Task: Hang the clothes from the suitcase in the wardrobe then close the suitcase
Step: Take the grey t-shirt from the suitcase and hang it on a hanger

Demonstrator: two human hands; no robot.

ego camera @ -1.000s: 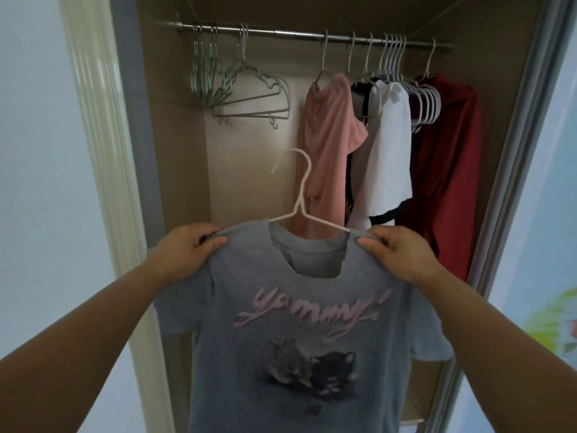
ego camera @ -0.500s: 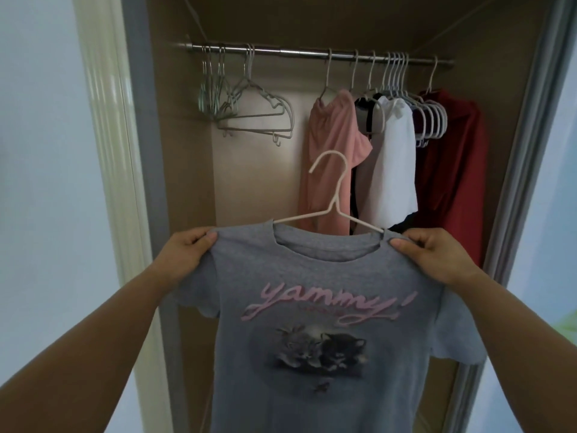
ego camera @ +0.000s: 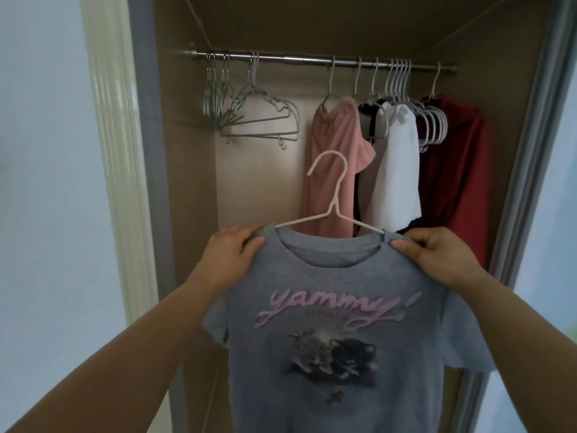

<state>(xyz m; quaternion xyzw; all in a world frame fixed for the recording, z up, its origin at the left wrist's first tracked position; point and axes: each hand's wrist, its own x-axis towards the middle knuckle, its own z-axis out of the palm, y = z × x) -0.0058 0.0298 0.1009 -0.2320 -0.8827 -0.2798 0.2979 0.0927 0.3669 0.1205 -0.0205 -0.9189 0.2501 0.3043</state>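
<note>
1. Hanging was the step in hand: a grey T-shirt (ego camera: 327,339) sat on a white hanger (ego camera: 335,189), held up before the open wardrobe at 6 o'clock of the rail (ego camera: 312,59).
2. The left hand (ego camera: 231,257) pinched the shoulder at 9 o'clock of the collar, fingers curled over the fabric. The right hand (ego camera: 437,257) gripped likewise at 3 o'clock.
3. The next move probably called for lifting the hook toward 12 o'clock, onto the bare rail between the empty hangers (ego camera: 249,120) at 10 o'clock and the pink garment (ego camera: 334,164) at 1 o'clock.
4. Against the frame 1 second earlier, the collar no longer sagged, both hands sat nearer the neckline, and the hook now crossed the pink garment.
</note>
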